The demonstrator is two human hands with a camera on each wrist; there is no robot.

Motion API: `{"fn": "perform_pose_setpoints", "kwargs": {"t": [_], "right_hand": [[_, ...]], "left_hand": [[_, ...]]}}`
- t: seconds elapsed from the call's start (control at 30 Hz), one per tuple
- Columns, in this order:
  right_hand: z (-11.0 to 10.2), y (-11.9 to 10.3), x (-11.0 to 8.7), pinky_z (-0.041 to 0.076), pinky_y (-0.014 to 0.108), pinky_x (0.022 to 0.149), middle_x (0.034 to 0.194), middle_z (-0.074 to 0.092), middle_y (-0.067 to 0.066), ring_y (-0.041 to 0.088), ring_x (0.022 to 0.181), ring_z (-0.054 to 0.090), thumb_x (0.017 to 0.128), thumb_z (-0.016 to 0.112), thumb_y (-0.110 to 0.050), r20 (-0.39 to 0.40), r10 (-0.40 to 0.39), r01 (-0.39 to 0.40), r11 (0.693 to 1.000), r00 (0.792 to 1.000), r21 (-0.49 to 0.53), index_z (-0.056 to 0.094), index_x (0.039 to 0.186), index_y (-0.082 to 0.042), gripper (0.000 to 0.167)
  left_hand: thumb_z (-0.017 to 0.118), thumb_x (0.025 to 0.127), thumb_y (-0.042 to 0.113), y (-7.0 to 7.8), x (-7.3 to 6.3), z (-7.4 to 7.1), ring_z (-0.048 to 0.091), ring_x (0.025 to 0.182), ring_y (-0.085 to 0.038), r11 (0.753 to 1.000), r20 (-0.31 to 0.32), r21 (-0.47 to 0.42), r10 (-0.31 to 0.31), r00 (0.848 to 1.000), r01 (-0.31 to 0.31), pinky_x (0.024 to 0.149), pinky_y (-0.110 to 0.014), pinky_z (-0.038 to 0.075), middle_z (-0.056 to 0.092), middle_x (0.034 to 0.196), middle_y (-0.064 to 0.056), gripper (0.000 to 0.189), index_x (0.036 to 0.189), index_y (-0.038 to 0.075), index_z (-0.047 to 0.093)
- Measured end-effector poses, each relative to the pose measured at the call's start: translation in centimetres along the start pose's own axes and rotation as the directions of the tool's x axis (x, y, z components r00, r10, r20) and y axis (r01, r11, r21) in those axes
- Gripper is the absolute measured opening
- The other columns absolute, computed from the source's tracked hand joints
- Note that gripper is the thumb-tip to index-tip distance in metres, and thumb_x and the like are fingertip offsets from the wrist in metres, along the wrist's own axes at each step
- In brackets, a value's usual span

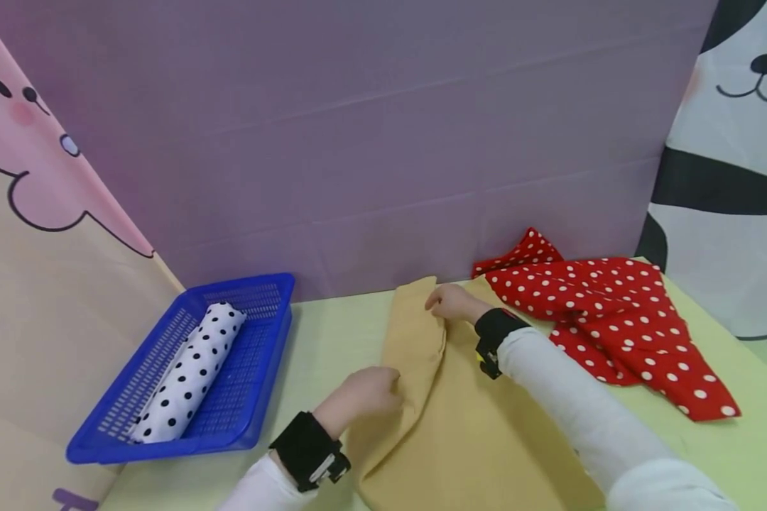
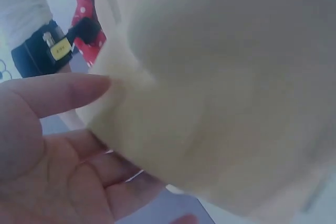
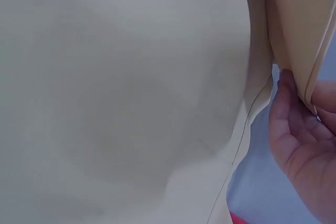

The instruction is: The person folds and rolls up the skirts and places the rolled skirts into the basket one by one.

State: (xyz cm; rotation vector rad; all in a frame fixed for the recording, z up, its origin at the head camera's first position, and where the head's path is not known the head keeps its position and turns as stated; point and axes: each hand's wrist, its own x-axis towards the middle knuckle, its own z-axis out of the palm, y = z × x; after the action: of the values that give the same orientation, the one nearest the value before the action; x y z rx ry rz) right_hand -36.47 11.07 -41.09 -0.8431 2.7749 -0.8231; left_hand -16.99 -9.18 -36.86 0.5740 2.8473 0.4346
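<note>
The left hand pinches a yellow cloth; the right hand, stretched farther forward, pinches it beyond the left grip, near the far end.

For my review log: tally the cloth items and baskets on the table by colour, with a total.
Tan: 1, the tan cloth
Red with white dots: 1, the red cloth
White with black dots: 1, the rolled white cloth
Blue: 1, the basket
Total: 4 (3 cloth items, 1 basket)
</note>
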Motion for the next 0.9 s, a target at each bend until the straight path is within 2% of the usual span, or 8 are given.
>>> {"fn": "perform_pose_setpoints", "kwargs": {"t": [0.13, 0.3, 0.4, 0.47, 0.57, 0.7, 0.8, 0.9], "right_hand": [[-1.0, -2.2, -1.8, 0.048, 0.036, 0.081, 0.101, 0.068, 0.018, 0.027, 0.089, 0.06, 0.083, 0.059, -0.003, -0.041, -0.003, 0.003, 1.0, 0.999, 0.002, 0.071, 0.095, 0.003, 0.018], [-1.9, -3.0, -2.0, 0.049, 0.033, 0.08, 0.103, 0.068, 0.018, 0.025, 0.089, 0.059, 0.087, 0.055, -0.002, -0.044, -0.018, 0.018, 1.0, 0.999, 0.007, 0.07, 0.099, 0.004, 0.02], [-3.0, -3.5, -1.9, 0.048, 0.033, 0.08, 0.105, 0.068, 0.017, 0.024, 0.089, 0.058, 0.089, 0.054, -0.003, -0.031, -0.04, 0.041, 0.999, 0.999, 0.018, 0.07, 0.103, 0.002, 0.022], [-4.0, -3.9, -2.0, 0.047, 0.034, 0.081, 0.109, 0.067, 0.017, 0.024, 0.09, 0.057, 0.09, 0.053, -0.004, -0.016, -0.057, 0.058, 0.998, 0.998, 0.024, 0.069, 0.106, 0.002, 0.023], [-5.7, -4.3, -2.2, 0.047, 0.035, 0.085, 0.117, 0.064, 0.018, 0.026, 0.097, 0.058, 0.093, 0.052, -0.006, 0.02, -0.056, 0.055, 0.997, 0.998, 0.049, 0.067, 0.113, 0.002, 0.026], [-8.0, -4.3, -2.8, 0.049, 0.034, 0.086, 0.122, 0.062, 0.019, 0.026, 0.103, 0.059, 0.096, 0.052, -0.01, 0.06, -0.041, 0.037, 0.996, 0.997, 0.078, 0.064, 0.119, 0.001, 0.028], [-9.4, -4.0, -3.3, 0.049, 0.03, 0.078, 0.115, 0.063, 0.018, 0.025, 0.093, 0.058, 0.096, 0.052, -0.014, 0.06, -0.006, 0.0, 0.995, 0.998, 0.098, 0.063, 0.12, 0.0, 0.03], [-10.6, -3.2, -4.0, 0.048, 0.033, 0.079, 0.115, 0.063, 0.019, 0.025, 0.093, 0.057, 0.096, 0.052, -0.014, 0.049, 0.021, -0.026, 0.995, 0.999, 0.097, 0.063, 0.12, 0.0, 0.03]], "left_hand": [[0.065, 0.076, 0.008, -0.9, -1.0, -0.4, 0.048, 0.065, -0.017, 0.999, 0.043, 0.043, -0.009, 0.999, 0.007, 0.064, -0.033, 0.044, 0.052, 0.07, -0.002, 0.019, 0.07, 0.009, 0.047], [0.059, 0.082, 0.005, -1.6, -1.6, -1.7, 0.048, 0.066, -0.018, 0.998, 0.012, 0.054, 0.016, 1.0, -0.017, 0.066, -0.036, 0.043, 0.052, 0.071, -0.005, 0.016, 0.07, 0.006, 0.049], [0.057, 0.085, 0.006, -1.5, -1.8, -3.1, 0.045, 0.063, -0.016, 0.997, -0.01, -0.022, 0.07, 0.998, -0.07, 0.061, -0.033, 0.04, 0.047, 0.066, -0.002, 0.018, 0.069, 0.006, 0.05], [0.056, 0.088, 0.007, -1.0, -1.8, -3.8, 0.045, 0.061, -0.012, 0.985, -0.004, -0.12, 0.121, 0.993, -0.12, 0.059, -0.028, 0.038, 0.046, 0.065, 0.001, 0.017, 0.071, 0.007, 0.052], [0.054, 0.09, 0.01, 0.3, -1.9, -4.6, 0.048, 0.06, -0.006, 0.926, 0.019, -0.327, 0.206, 0.978, -0.189, 0.058, -0.022, 0.039, 0.051, 0.068, 0.005, 0.011, 0.08, 0.006, 0.057], [0.051, 0.094, 0.01, 2.8, -2.2, -4.8, 0.049, 0.056, -0.001, 0.776, 0.031, -0.591, 0.297, 0.954, -0.222, 0.055, -0.017, 0.04, 0.056, 0.071, 0.004, 0.011, 0.094, 0.0, 0.056], [0.05, 0.095, 0.007, 4.7, -2.1, -4.7, 0.049, 0.054, -0.001, 0.67, 0.006, -0.705, 0.332, 0.943, -0.232, 0.053, -0.016, 0.04, 0.059, 0.074, -0.004, 0.014, 0.103, -0.004, 0.053], [0.05, 0.096, 0.007, 6.7, -1.5, -4.4, 0.049, 0.056, 0.0, 0.65, -0.05, -0.709, 0.34, 0.939, -0.273, 0.056, -0.015, 0.041, 0.061, 0.079, -0.009, 0.02, 0.112, -0.004, 0.051]]}}
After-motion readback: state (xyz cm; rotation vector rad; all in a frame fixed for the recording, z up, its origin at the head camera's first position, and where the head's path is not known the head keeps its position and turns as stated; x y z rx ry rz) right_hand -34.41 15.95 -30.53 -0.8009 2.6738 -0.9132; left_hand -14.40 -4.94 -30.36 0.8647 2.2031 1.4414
